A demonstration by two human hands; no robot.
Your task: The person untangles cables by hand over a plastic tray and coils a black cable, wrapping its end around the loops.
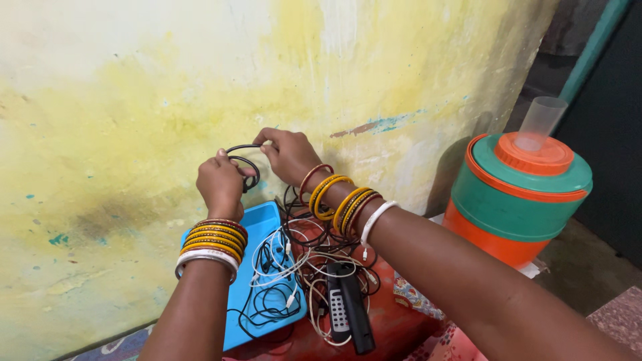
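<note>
Both hands are up near the yellow wall (134, 100), winding a black cable (242, 155) into a small loop. Left hand (219, 184) is clenched on the loop's lower left, right hand (289, 155) pinches it from about 2 o'clock. Below them, around 6 o'clock, there's a blue tray (267, 227) with a tangle of white and black cords (287, 267), plus a black remote (348, 307). Over at 3 o'clock sits an orange and green water cooler (518, 200) with a clear cup (540, 122) on top.

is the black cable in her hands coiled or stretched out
Coiled: the black cable forms small loops held up between the left hand and right hand.
</note>
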